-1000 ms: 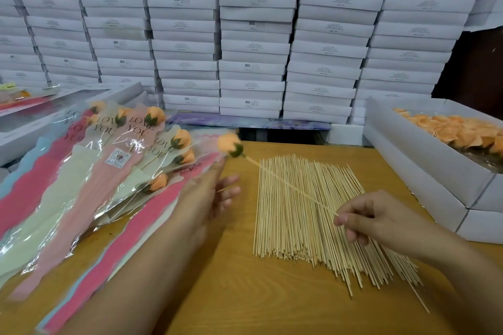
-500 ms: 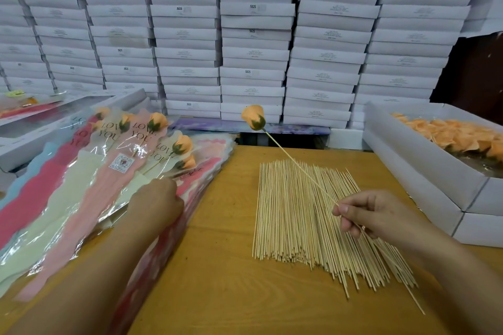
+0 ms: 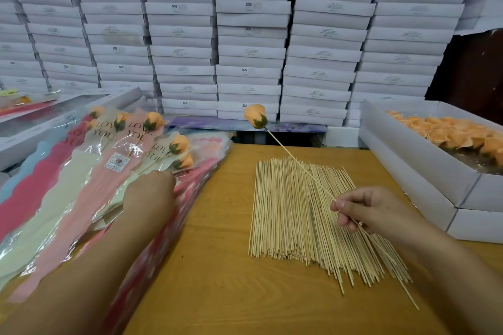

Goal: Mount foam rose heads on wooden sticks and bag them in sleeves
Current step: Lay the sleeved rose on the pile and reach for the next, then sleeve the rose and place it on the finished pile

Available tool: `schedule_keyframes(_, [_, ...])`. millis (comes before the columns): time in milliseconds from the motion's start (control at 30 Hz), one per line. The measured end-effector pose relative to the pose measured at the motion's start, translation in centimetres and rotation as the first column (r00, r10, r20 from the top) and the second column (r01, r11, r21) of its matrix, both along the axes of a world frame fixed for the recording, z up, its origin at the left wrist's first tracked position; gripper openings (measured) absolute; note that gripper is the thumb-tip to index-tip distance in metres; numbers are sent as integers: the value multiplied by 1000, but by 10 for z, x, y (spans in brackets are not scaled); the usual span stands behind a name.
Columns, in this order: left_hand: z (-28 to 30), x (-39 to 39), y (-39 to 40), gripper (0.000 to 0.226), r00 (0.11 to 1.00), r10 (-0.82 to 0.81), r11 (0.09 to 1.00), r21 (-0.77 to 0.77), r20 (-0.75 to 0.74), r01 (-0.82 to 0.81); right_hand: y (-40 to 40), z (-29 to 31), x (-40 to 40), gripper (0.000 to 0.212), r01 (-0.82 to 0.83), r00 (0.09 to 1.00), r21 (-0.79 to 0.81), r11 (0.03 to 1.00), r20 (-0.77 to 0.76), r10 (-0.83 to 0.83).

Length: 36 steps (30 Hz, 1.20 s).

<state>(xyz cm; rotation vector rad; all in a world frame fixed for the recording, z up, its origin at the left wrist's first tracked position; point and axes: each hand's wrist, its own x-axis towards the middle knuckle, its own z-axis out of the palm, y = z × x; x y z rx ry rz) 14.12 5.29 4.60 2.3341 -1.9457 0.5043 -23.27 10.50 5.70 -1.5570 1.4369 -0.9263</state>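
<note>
My right hand (image 3: 373, 209) pinches a stick (image 3: 299, 164) with an orange rose head (image 3: 255, 115) on top, raised over the pile of sticks (image 3: 304, 220). My left hand (image 3: 152, 193) rests on the sleeves (image 3: 81, 193); its fingers are hidden, so their state I cannot tell.

Lighting is bright, even and diffuse, and my arms cast only faint, soft shadows on the orange-brown wooden table (image 3: 223, 266). White glare streaks the clear plastic flower sleeves (image 3: 81, 198). My left hand (image 3: 152, 193) is slightly motion-blurred. The stacked white cardboard boxes (image 3: 250, 35) bow outward toward the frame edges through wide-angle distortion.
</note>
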Motion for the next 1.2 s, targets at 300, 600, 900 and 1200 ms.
schedule_keyframes(300, [11, -11, 4, 7, 946, -131, 986, -137, -297, 93, 0, 1, -1, 18, 8, 1000, 11, 1000, -4, -8])
schedule_keyframes(600, [15, -77, 32, 10, 878, -321, 947, -128, -354, 294, -1, -4, 7, 16, -35, 982, 132, 991, 188, 9])
schedule_keyframes(900, [4, -154, 61, 16, 850, -466, 854, 124, -246, 505, -5, -17, 19, 21, -93, 889, 225, 970, 457, -21])
schedule_keyframes(1200, [12, -189, 93, 16, 800, -600, 763, 282, -24, 581, -14, -30, 19, 19, 121, 918, 245, 962, 341, -203])
